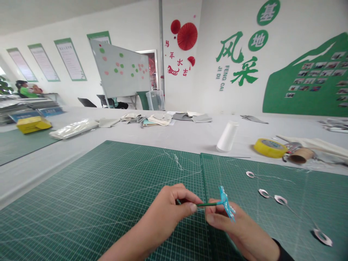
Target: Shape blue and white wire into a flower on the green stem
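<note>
Green cutting mat (108, 195) across pale surface (114, 145). Left grip (165, 217) pinching green-wrapped stem (208, 204), held just above mat; right grip (239, 226) clenched on same stem beside blue tuft (225, 201). Looks light, stiff; tuft probably fragile, so stem best hold, clear of tuft.

One left hand (165, 214), one right hand (233, 226), one green stem (206, 204) and one blue piece (225, 202) are in the foreground. Across the bench (168, 139) lie four white wire-tailed rings (263, 193), two green cutting mats (95, 185), one yellow tape roll (269, 148), one white thread cone (227, 136) and one cardboard tube (301, 155).
</note>
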